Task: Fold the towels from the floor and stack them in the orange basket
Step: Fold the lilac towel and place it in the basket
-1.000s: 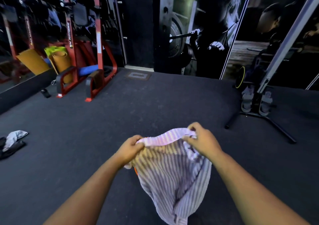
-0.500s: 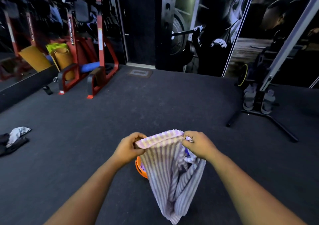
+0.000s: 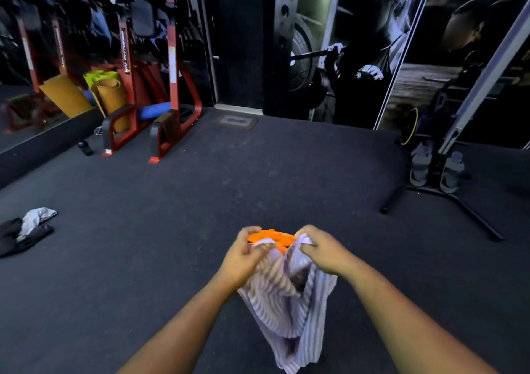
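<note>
A purple-and-white striped towel hangs in front of me, bunched at its top edge. My left hand grips the top left corner and my right hand grips the top right corner, the two hands close together. Behind and between the hands shows the rim of the orange basket on the dark floor; most of the basket is hidden by the towel and hands. A small heap of grey and black towels lies on the floor at the far left.
Red gym racks with rolled mats stand at the back left beside a mirror. A black stand with splayed legs sits at the right. A small dark bottle stands near the racks. Dark rubber floor lies between.
My hands have come closer together and lower, gathering the towel's top edge. The orange basket's rim now shows above the hands instead of below the left hand.
</note>
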Tool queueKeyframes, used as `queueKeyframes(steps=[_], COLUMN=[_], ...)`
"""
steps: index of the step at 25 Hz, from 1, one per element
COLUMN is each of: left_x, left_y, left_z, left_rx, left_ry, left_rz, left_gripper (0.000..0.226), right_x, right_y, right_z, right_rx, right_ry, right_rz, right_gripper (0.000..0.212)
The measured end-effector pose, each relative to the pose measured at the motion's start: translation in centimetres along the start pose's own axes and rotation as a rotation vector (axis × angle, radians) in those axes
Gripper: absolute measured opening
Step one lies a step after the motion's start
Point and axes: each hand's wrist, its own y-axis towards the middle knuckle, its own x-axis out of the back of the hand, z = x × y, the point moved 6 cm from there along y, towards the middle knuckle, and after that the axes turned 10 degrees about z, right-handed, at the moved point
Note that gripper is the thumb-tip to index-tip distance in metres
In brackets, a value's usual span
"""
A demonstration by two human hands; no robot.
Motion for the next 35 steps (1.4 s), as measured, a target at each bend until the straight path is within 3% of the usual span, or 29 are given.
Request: queueKeyframes(steps=[2,4,7,10,12,14,18,21,23,25,28,32,35], left_x=[-2.1,-2.1,-0.1,2.7,5.1,6.6,5.0,4.2,4.9,5.9,5.8,3.5,1.3], left_y=[0.4,0.9,1.1,1.1,1.2,1.3,1.7,2.0,1.9,1.4,0.6,-0.6,-1.0], left_z=[0.2,0.4,-0.2,-0.1,0.9,1.6,0.8,1.1,1.8,2.6,2.6,2.5,1.8], left_rx=[-0.019,-0.066,-0.022,0.003,0.048,0.096,0.138,0.226,0.287,0.311,0.201,0.097,0.069], left_ry=[0.243,0.423,0.261,0.227,0.159,0.105,0.173,0.216,0.277,0.265,0.184,-0.069,-0.186], left_rz=[0.251,0.285,0.151,-0.048,-0.216,-0.296,-0.197,-0.257,-0.305,-0.344,-0.345,-0.377,-0.316], left_gripper=[0.051,0.033,0.018,0.025,0.025,0.025,0.021,0.017,0.028,0.043,0.046,0.011,0.004], right_x=[-1.3,-1.4,0.7,1.1,1.0,1.2,0.6,-1.0,-1.6,-2.0,-1.7,-1.3,-2.4], right_y=[-0.4,-0.5,-0.7,-1.8,-2.4,-3.1,-2.4,-1.2,-1.3,-1.9,-2.3,-2.0,-1.6], right_z=[2.7,3.5,1.0,-1.7,-2.7,-3.6,-2.8,-2.5,-3.7,-4.5,-3.8,-3.1,-0.9], right_rx=[0.195,0.270,0.148,-0.079,-0.099,-0.056,0.060,-0.113,-0.241,-0.308,-0.286,-0.265,-0.105], right_ry=[0.045,0.097,-0.037,-0.400,-0.501,-0.318,0.277,0.514,0.614,0.638,0.469,0.223,0.203], right_rz=[0.133,0.137,-0.075,-0.038,-0.076,-0.152,-0.229,-0.307,-0.343,-0.316,-0.290,-0.369,-0.348], right_gripper=[0.018,0.017,0.012,0.033,0.033,0.033,0.017,0.015,0.018,0.021,0.033,0.023,0.038])
